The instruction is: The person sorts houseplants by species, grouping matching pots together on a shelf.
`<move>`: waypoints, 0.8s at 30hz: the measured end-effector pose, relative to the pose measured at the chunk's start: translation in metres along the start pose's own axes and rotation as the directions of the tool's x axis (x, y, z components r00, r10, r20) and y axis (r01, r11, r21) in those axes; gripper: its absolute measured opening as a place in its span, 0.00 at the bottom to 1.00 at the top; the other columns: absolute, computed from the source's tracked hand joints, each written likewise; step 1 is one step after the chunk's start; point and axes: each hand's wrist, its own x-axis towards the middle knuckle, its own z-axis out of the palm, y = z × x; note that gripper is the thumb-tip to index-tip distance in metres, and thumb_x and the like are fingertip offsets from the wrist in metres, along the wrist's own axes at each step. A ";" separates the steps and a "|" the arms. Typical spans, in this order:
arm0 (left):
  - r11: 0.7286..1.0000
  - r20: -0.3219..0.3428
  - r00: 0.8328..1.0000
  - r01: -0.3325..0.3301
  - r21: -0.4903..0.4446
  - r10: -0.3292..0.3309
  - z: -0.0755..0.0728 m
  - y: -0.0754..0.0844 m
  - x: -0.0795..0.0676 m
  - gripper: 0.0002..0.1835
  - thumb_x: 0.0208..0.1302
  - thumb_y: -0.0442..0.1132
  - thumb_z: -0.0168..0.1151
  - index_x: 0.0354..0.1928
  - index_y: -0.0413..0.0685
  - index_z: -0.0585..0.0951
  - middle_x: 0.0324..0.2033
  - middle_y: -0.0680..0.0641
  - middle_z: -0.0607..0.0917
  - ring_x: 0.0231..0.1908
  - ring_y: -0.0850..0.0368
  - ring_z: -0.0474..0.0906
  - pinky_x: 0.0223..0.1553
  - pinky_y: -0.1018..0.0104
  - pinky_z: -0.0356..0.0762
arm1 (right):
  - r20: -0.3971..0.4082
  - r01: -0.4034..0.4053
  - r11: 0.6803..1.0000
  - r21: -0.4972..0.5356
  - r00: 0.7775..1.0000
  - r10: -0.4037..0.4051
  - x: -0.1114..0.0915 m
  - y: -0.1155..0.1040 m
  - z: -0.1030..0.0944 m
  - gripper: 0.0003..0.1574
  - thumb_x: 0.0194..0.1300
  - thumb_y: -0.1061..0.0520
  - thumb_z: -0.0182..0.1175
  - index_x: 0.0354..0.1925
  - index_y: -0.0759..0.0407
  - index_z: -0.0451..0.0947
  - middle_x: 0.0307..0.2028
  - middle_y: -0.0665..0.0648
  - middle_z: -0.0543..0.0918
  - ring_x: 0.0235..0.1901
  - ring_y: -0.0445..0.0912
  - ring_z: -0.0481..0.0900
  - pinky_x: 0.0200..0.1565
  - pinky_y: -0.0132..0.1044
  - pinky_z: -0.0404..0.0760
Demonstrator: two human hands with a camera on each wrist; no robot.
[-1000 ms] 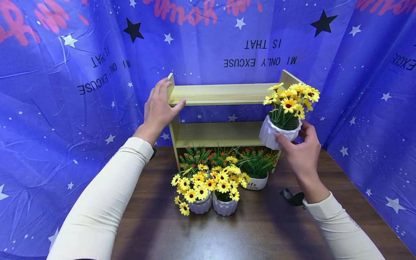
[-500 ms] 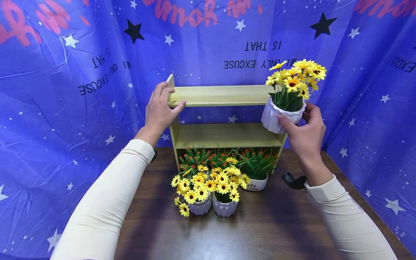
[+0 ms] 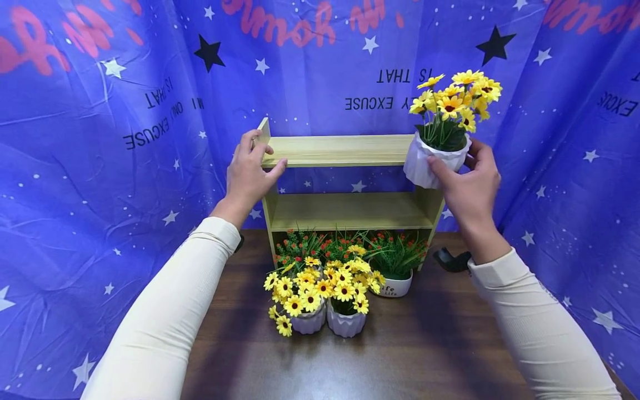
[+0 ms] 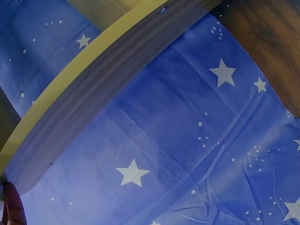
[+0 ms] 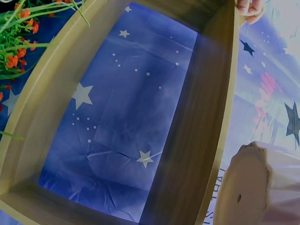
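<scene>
At the upper right in the head view, my right hand (image 3: pixel 472 189) holds a potted yellow daisy-like plant (image 3: pixel 450 108), thumb on the front of its white ribbed pot (image 3: pixel 422 164). The pot is upright and overlaps the right end of the top board of a light wooden shelf (image 3: pixel 345 151). The right wrist view shows the pot's underside (image 5: pixel 241 197) beside the shelf's upper board (image 5: pixel 187 136). My left hand (image 3: pixel 248 176) grips the shelf's top left corner, fingers over the side panel (image 4: pixel 89 93) and thumb at the front edge.
Two more yellow-flowered pots (image 3: pixel 346 322) stand on the brown table (image 3: pixel 345 366) before the shelf. Behind them, red-flowered grassy plants (image 3: pixel 300 244) fill the bottom level, one in a white lettered pot (image 3: pixel 396 286). A blue starred cloth (image 3: pixel 320 66) hangs around.
My right hand has raised the yellow-flowered pot from before the middle level to the height of the top board. My left hand stays at the shelf's corner.
</scene>
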 end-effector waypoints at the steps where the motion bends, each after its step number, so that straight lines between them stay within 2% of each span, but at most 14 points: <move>1: 1.000 -0.003 1.000 -0.001 -0.001 0.001 0.000 0.000 0.000 0.21 0.62 0.54 0.67 0.43 0.43 0.79 0.66 0.46 0.67 0.58 0.41 0.71 0.42 0.42 0.77 | 0.003 -0.007 1.000 -0.001 1.000 0.007 0.002 0.000 0.001 0.43 0.51 0.47 0.76 0.63 0.56 0.72 0.56 0.54 0.78 0.53 0.44 0.76 0.48 0.33 0.79; 9: 1.000 -0.012 1.000 0.000 -0.003 0.000 0.001 0.000 -0.001 0.21 0.61 0.54 0.68 0.43 0.43 0.79 0.65 0.46 0.67 0.58 0.41 0.71 0.43 0.42 0.77 | 0.047 -0.040 0.999 -0.008 0.998 0.041 0.015 -0.006 0.012 0.44 0.52 0.43 0.75 0.63 0.55 0.71 0.56 0.55 0.79 0.53 0.45 0.77 0.49 0.36 0.79; 17: 1.000 -0.021 1.000 0.003 -0.013 -0.004 0.002 0.001 -0.001 0.20 0.61 0.54 0.68 0.42 0.44 0.79 0.65 0.46 0.68 0.58 0.41 0.71 0.44 0.42 0.77 | 0.067 -0.046 0.996 -0.081 0.996 0.052 0.024 -0.008 0.022 0.44 0.53 0.39 0.71 0.62 0.59 0.72 0.52 0.58 0.81 0.49 0.46 0.78 0.45 0.33 0.78; 24: 1.000 -0.030 1.000 0.006 -0.029 -0.007 0.002 0.001 -0.001 0.21 0.61 0.53 0.68 0.44 0.44 0.79 0.65 0.46 0.68 0.59 0.40 0.71 0.45 0.42 0.77 | 0.131 -0.080 0.984 -0.157 0.986 0.101 0.037 -0.013 0.025 0.44 0.58 0.37 0.66 0.64 0.60 0.71 0.57 0.60 0.79 0.51 0.47 0.77 0.48 0.36 0.79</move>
